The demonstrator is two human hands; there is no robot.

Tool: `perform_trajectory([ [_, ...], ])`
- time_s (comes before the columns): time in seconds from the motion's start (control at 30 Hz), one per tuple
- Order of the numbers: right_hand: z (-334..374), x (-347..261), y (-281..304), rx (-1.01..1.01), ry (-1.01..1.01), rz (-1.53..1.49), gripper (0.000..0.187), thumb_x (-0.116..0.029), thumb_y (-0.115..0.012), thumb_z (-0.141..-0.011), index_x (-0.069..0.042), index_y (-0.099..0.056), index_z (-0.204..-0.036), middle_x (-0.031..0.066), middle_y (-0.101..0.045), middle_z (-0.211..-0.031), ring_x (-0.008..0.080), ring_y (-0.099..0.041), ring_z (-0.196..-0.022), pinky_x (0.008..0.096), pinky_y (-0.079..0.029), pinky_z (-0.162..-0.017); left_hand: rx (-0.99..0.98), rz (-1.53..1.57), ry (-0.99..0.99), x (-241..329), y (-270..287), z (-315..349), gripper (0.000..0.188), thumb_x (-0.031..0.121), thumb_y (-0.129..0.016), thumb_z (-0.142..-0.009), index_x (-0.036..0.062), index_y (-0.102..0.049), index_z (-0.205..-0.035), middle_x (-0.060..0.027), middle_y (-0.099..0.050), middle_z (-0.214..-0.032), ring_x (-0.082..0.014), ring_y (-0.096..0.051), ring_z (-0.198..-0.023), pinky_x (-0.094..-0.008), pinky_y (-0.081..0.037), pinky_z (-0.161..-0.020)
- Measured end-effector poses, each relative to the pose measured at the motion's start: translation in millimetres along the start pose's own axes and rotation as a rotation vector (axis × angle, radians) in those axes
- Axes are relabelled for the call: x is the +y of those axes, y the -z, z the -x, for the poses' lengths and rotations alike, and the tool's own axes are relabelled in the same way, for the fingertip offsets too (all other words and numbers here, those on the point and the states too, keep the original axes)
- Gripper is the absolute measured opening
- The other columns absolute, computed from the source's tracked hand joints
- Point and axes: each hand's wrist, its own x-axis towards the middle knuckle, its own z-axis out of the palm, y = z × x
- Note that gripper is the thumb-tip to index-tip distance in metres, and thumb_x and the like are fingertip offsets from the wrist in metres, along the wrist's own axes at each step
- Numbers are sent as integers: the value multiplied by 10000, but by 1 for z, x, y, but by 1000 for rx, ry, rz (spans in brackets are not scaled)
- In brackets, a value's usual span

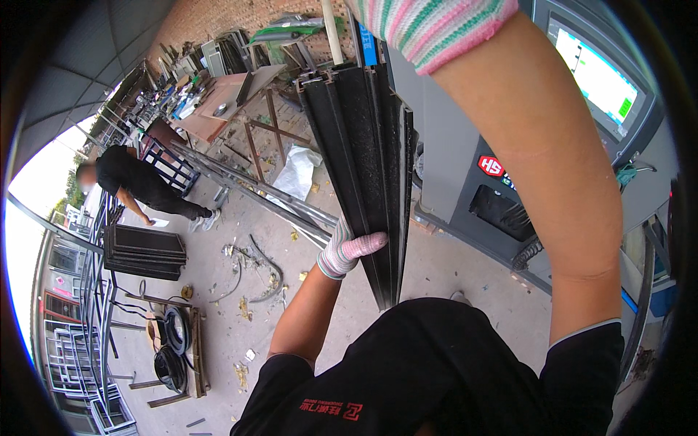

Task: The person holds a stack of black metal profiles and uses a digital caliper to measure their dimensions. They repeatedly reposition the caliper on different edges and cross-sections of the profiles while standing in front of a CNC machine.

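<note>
A long black grooved metal profile (360,152) stands tilted before me, its cut end toward the top and its narrow end near my shirt. My left hand (345,251), in a striped knit glove, grips the profile's lower part from the left, the thumb lying across its face. Up at the top edge is my right hand (440,25), in a pink, green and white striped glove, with the bare forearm raised across the right side. The frame cuts off its fingers, so what they touch is hidden.
At right stands a grey machine (454,174) with a lit screen (596,73). A person in black (149,178) bends at left near stacked black panels (144,251). Below are black coils (171,370) on a pallet. Long metal bars (254,192) and scraps (265,272) lie beyond.
</note>
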Motion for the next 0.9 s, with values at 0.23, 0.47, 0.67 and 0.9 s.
perform_trajectory([
  [0.23,0,-1,-1,2,3,14,489,-499,-578,-1020,-28,-637,-906,106,-586,-738,269,-562,-749,385,-465,-704,3,18,-3,-2,0,0,1111,458,-877,-643,-146,-426,-1460,-116,-660,-1023,-244,-633,-983,-368,-476,-920],
  [0.47,-4,0,-2,3,12,29,493,-499,-578,-1017,-21,-642,-913,122,-598,-747,289,-575,-763,397,-472,-718,15,23,-5,-5,1,-4,1122,454,-884,-638,-147,-419,-1464,-117,-655,-1029,-247,-634,-988,-370,-479,-923],
  [0.67,-9,1,-1,6,25,41,497,-498,-578,-1014,-15,-646,-918,135,-608,-755,305,-586,-775,406,-479,-731,19,25,-9,-10,4,-7,1119,441,-886,-631,-146,-420,-1463,-114,-653,-1013,-245,-632,-983,-365,-478,-915],
  [0.9,-13,4,-4,1,37,57,502,-497,-577,-1011,-8,-651,-925,151,-619,-765,324,-598,-789,418,-486,-745,-10,22,-20,-10,5,-10,1116,435,-885,-638,-146,-416,-1468,-114,-655,-1019,-244,-637,-990,-370,-484,-925],
])
